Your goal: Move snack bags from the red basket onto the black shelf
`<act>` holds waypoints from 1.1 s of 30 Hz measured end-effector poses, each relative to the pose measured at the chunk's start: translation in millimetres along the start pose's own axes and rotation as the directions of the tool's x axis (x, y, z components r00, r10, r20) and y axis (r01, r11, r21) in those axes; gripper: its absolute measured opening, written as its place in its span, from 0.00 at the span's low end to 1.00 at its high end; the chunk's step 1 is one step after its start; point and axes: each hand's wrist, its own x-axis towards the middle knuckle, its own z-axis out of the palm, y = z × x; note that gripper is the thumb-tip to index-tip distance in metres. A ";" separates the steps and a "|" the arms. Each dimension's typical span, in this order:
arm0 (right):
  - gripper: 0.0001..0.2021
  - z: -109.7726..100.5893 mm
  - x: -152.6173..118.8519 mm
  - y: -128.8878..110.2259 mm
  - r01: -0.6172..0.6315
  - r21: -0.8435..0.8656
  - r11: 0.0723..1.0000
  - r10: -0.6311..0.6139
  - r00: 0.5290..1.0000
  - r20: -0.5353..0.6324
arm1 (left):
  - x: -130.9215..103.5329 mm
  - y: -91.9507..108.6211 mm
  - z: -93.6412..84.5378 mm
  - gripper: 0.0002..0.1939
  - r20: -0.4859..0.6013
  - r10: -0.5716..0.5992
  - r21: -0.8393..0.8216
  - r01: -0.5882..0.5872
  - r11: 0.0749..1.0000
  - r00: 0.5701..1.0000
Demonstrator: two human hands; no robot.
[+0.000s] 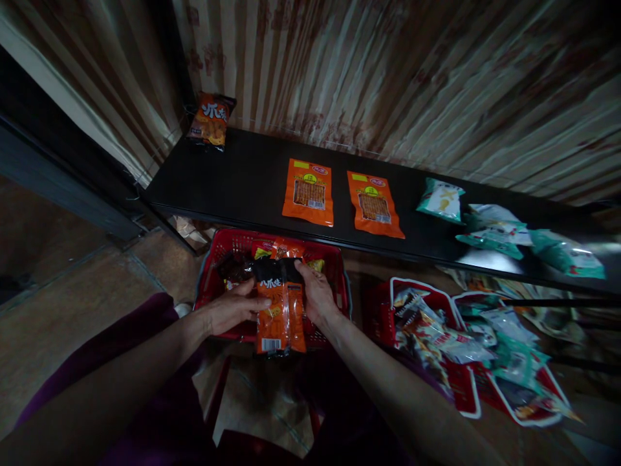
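Observation:
Between my two hands is an orange and black snack bag (280,310), held over a red basket (345,285) with its barcode side facing up. My left hand (237,305) grips the bag's left edge, fingers across its front. On the right, my right hand (316,291) pinches the upper right corner near the black top. Inside the basket, partly hidden behind the bag, are more snack packets in orange, yellow and dark wrappers.
A black shelf (252,175) carries a similar snack bag (212,122) at its left end, two flat orange packets (308,192) (373,203), and several green-white bags (440,199). Two red baskets (439,291) (557,395) full of packets stand right. A curtain (339,77) hangs behind.

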 end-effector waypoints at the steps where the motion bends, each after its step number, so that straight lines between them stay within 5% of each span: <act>1: 0.15 0.3 -0.2 0.1 0.000 0.017 1.000 0.000 1.000 -0.022 | 0.0 -0.4 -1.1 0.32 0.016 -0.005 0.010 0.004 1.000 1.000; 8: 0.11 5.8 -3.6 -1.1 -0.024 0.088 0.996 0.024 1.000 0.009 | 4.4 -6.0 -6.2 0.30 -0.068 0.012 0.005 -0.012 1.000 0.998; 18: 0.19 -3.8 -9.5 6.9 -0.150 -0.072 0.986 0.160 0.972 0.174 | 7.6 -2.8 -13.7 0.20 -0.265 0.063 -0.150 -0.106 0.983 0.962; 33: 0.15 -3.2 -0.9 15.0 -0.031 -0.146 0.989 0.046 0.993 0.104 | 11.9 -7.7 -19.0 0.17 -0.225 0.063 -0.180 -0.105 0.978 0.972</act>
